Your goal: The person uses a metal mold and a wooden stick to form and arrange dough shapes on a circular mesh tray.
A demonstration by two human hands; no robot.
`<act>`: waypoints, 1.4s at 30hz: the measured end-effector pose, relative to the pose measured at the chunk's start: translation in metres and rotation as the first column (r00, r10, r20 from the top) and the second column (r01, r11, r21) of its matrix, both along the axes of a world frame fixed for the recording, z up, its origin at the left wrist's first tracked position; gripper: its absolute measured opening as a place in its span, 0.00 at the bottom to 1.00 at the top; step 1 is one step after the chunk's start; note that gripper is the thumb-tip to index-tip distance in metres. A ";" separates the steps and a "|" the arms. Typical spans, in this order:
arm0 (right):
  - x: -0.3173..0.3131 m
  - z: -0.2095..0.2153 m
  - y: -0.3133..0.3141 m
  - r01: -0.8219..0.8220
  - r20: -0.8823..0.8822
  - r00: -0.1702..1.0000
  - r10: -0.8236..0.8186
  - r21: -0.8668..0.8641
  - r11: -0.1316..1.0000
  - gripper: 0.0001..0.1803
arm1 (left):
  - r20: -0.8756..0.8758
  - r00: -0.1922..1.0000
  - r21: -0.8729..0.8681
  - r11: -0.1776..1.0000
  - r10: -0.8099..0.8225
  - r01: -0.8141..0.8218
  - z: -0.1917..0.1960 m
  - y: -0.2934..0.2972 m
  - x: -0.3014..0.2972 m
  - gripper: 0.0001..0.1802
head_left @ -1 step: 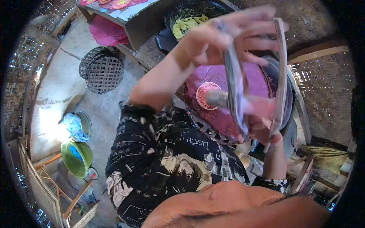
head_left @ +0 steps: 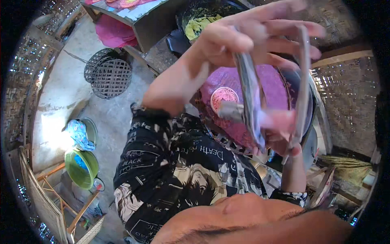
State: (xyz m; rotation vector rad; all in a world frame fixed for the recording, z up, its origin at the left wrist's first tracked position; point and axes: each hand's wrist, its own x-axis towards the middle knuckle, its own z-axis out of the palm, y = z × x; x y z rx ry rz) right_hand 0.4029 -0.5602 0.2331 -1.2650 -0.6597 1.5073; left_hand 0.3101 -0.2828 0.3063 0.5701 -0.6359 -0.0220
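Note:
Before me is a two-handled hand press point(head_left: 233, 110) with a metal cylinder and two long, worn handles point(head_left: 248, 89). My left hand point(head_left: 260, 36) holds the upper ends of the handles, its thumb by one and its fingers spread across the other. At the lower ends my right hand point(head_left: 284, 142) is closed around the press, partly hidden by the handles. A blurred pink mass, perhaps dough, shows between the handles. Under the cylinder, pink strands point(head_left: 223, 96) lie in a small, round, white-rimmed mould point(head_left: 212, 102). The mould rests on a pink sheet point(head_left: 268, 85) over a broad round tray.
A dark basin of yellow-green pieces point(head_left: 198, 27) stands beyond my left arm. Left of it are a wooden table point(head_left: 156, 18) with pink rounds and a pink bundle point(head_left: 115, 32). Openwork baskets point(head_left: 111, 79) and a green tub point(head_left: 81, 171) sit on the floor at left.
My left hand has shifted slightly to the right with the upper handle ends, and the far handle leans a little further right. My right hand stays nearly in place.

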 end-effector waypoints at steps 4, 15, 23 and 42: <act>-0.006 0.020 -0.001 0.007 -0.206 0.978 -0.017 -0.048 0.999 0.56 | 0.261 0.965 -0.123 0.992 0.029 0.003 -0.019 -0.008 0.014 0.39; 0.004 0.004 0.007 0.084 0.095 0.994 -0.059 -0.288 0.954 0.58 | -0.154 0.988 -0.379 0.924 -0.004 -0.055 -0.123 0.023 0.062 0.35; 0.000 0.004 0.028 0.123 0.198 0.977 -0.075 -0.246 0.961 0.40 | -0.243 0.955 -0.336 0.908 0.172 -0.249 -0.125 0.038 0.045 0.30; -0.040 0.017 0.011 0.170 0.237 0.966 -0.107 -0.264 0.950 0.38 | -0.294 0.938 -0.259 0.929 0.185 -0.264 -0.118 0.016 0.013 0.27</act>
